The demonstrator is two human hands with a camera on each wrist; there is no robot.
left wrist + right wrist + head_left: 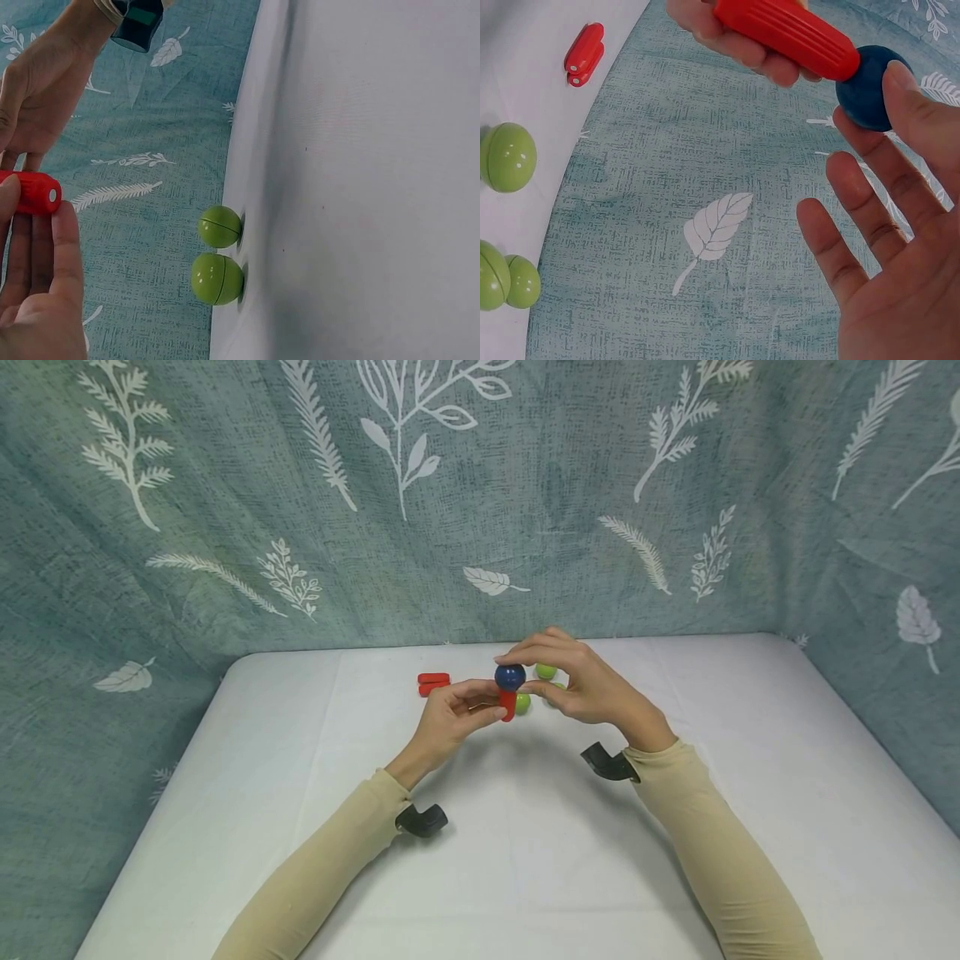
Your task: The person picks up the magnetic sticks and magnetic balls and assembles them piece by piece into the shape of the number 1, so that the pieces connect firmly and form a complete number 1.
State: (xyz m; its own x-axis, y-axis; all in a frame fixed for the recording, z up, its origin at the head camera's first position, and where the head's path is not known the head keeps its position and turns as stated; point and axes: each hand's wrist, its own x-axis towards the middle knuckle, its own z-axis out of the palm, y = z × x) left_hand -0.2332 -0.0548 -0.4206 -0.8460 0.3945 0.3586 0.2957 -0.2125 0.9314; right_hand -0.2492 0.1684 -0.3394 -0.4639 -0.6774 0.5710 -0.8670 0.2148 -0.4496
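Where left hand (453,710) pinches: ribbed red cylinder (507,703)
Right hand (581,681): pinching blue ball (510,677) atop it
Behind fingers: green balls (546,672)

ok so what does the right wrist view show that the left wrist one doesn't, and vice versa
Only the right wrist view: the blue ball and two loose red sticks. Only the left wrist view: the black piece at the right wrist. Both: the held red stick, green balls, left hand, right hand, white table, leafy cloth.
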